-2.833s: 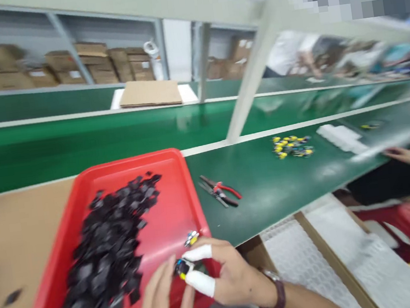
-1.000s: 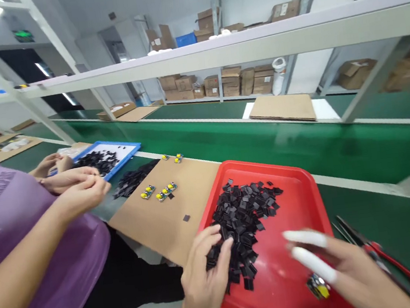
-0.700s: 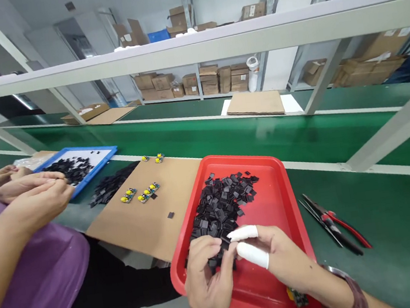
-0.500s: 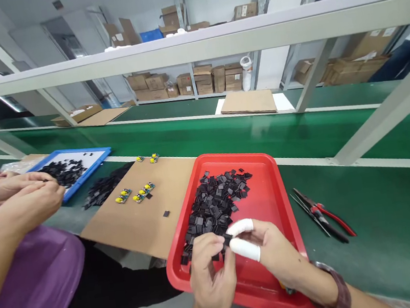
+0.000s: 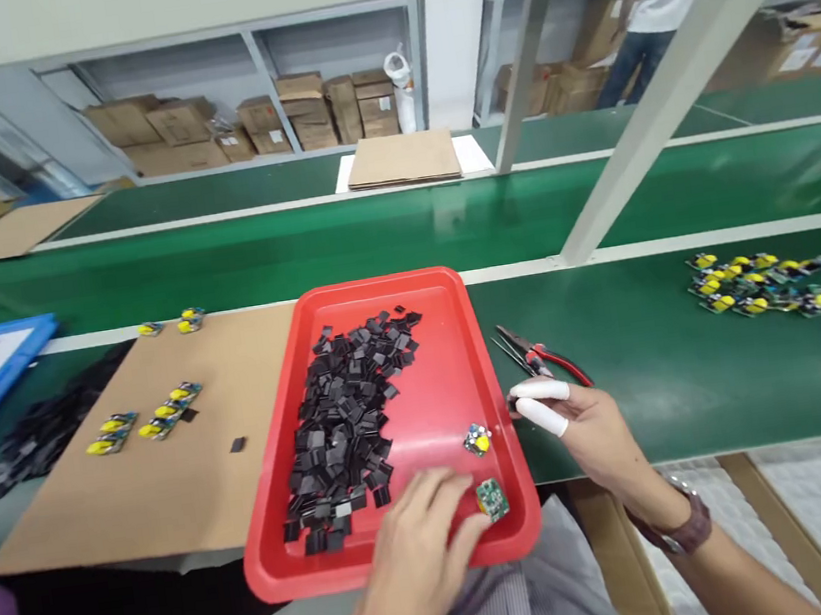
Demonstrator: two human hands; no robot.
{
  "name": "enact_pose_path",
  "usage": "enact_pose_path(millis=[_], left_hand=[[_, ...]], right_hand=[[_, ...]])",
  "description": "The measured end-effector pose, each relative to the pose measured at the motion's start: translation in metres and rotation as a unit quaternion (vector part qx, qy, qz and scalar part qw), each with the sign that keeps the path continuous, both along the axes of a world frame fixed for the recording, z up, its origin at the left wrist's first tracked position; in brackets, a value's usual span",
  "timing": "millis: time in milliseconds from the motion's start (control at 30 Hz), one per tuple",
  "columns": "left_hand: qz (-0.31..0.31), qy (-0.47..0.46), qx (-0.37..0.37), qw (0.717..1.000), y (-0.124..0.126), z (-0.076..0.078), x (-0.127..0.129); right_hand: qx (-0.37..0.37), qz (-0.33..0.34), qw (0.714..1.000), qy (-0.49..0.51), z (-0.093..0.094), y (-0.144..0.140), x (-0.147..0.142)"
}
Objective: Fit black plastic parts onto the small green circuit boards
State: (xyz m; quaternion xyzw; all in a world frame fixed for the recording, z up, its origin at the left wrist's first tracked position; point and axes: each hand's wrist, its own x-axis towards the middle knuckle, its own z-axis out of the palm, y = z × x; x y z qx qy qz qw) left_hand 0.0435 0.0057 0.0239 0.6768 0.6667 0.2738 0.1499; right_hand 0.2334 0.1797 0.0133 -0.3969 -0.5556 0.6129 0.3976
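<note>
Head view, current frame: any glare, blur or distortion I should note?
Head view: pale sheen inside the red tray; head view: left hand slightly smeared, right hand crisper; head view: the white post leans steeply, probably from camera angle and wide-angle stretch.

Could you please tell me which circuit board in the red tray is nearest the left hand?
The lower board, right beside the left hand: it shows its green face, while the other board, farther off, has a yellow part on top.

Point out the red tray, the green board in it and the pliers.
Red tray [image 5: 430, 386]: head view, on its bare floor.
Green board [image 5: 494, 500]: head view, on the middle of its green face.
Pliers [image 5: 539, 355]: head view, near the pivot.
</note>
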Motion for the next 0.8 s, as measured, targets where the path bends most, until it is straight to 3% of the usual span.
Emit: enact_pose_path(millis=[67,167,333,567,800], left_hand=[[-0.043,0.014,-0.057,0.997,0.013,-0.003,0.015],[-0.054,0.020,-0.087,0.995,0.025,-0.005,0.018],[0.031,-0.140,-0.039,0.989,0.022,0.000,0.005],[0.153,-0.354,0.063,0.920,0.025,0.003,0.025],[0.146,-0.460,0.050,0.874,0.021,-0.001,0.023]], right_hand=[[-0.007,-0.009,1.000,-0.001,-0.002,-0.003,0.010],[-0.012,-0.026,1.000,0.002,0.000,-0.007,0.024],[0.031,0.035,0.997,0.054,0.003,-0.026,0.025],[0.008,0.111,0.988,0.103,0.003,-0.052,-0.016],[0.071,0.090,0.992,0.060,0.005,-0.053,-0.023]])
